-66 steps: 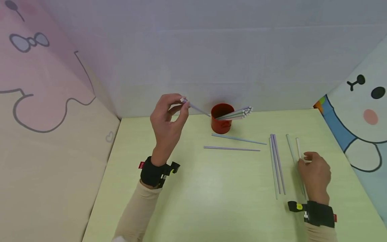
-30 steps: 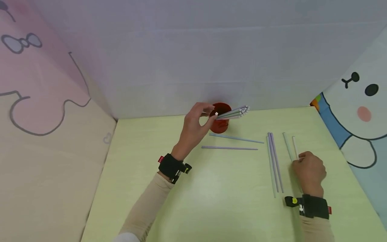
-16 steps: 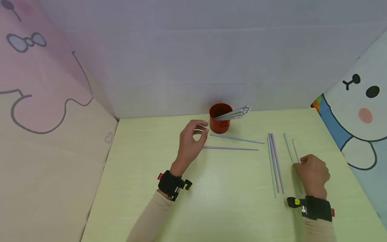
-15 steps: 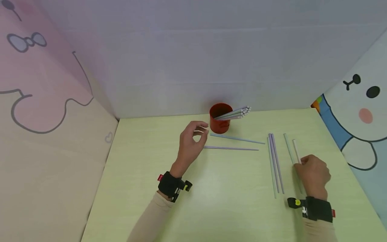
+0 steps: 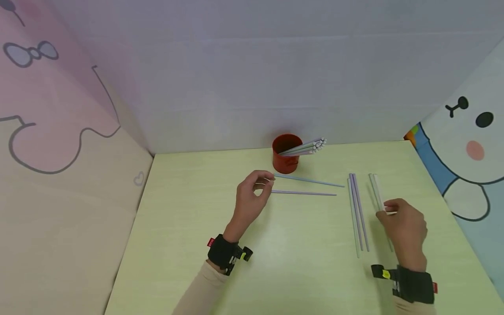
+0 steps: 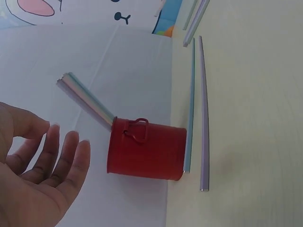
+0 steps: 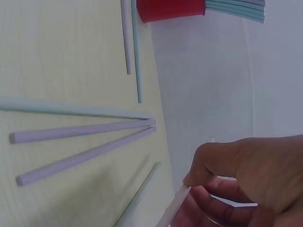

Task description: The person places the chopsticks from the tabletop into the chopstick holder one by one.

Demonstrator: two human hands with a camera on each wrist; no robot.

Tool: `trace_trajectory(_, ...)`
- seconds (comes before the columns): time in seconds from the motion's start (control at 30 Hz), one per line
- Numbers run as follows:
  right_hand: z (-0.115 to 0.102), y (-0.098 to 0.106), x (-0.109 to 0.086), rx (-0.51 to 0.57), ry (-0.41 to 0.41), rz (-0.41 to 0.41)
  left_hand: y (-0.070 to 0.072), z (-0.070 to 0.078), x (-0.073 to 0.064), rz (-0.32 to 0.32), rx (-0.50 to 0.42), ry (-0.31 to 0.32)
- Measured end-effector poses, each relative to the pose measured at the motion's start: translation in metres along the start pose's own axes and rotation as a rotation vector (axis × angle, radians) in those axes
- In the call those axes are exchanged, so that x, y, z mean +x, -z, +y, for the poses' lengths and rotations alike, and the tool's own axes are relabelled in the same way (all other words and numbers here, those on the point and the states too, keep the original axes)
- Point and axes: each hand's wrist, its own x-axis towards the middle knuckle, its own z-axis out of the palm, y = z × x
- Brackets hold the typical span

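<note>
My right hand (image 5: 405,229) pinches a white chopstick (image 7: 174,208) between thumb and fingers, over the right side of the table. A pale green chopstick (image 7: 139,196) lies close beside it, partly behind the hand in the head view. My left hand (image 5: 252,199) holds nothing; its fingers are loosely bent, thumb near the fingertips. It is at the left ends of a blue chopstick (image 5: 311,180) and a purple chopstick (image 5: 305,193), both lying crosswise. Behind them a red mug (image 6: 147,151) stands upright with a bundle of pastel chopsticks (image 5: 305,147) leaning out to the right.
Between the hands, two purple chopsticks (image 7: 85,130) and a pale green chopstick (image 7: 71,109) lie lengthwise on the pale table (image 5: 299,262). A white cloth wall (image 5: 244,87) rises right behind the mug, with printed panels at both sides.
My left hand put a purple chopstick into the mug, drew back from it and came down toward the crosswise chopsticks. My right hand has shifted the white chopstick left, close to the green one.
</note>
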Motion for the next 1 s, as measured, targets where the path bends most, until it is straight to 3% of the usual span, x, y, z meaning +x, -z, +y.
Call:
trace_trajectory(0.27,-0.024,-0.004,-0.019,0.104,0.152,0.073,-0.006,0.0,-0.009,-0.013,-0.044,0.056)
trace_trajectory(0.53,-0.052,-0.016,-0.036,0.229,0.309,0.101,-0.016,0.004,-0.015,-0.075,-0.102,0.076)
trace_trajectory(0.83,-0.09,-0.024,-0.053,0.415,0.433,0.077,-0.036,0.013,-0.021,-0.146,-0.116,0.059)
trace_trajectory(1.0,-0.108,-0.029,-0.06,0.51,0.53,0.028,-0.044,0.021,-0.022,-0.151,-0.122,0.066)
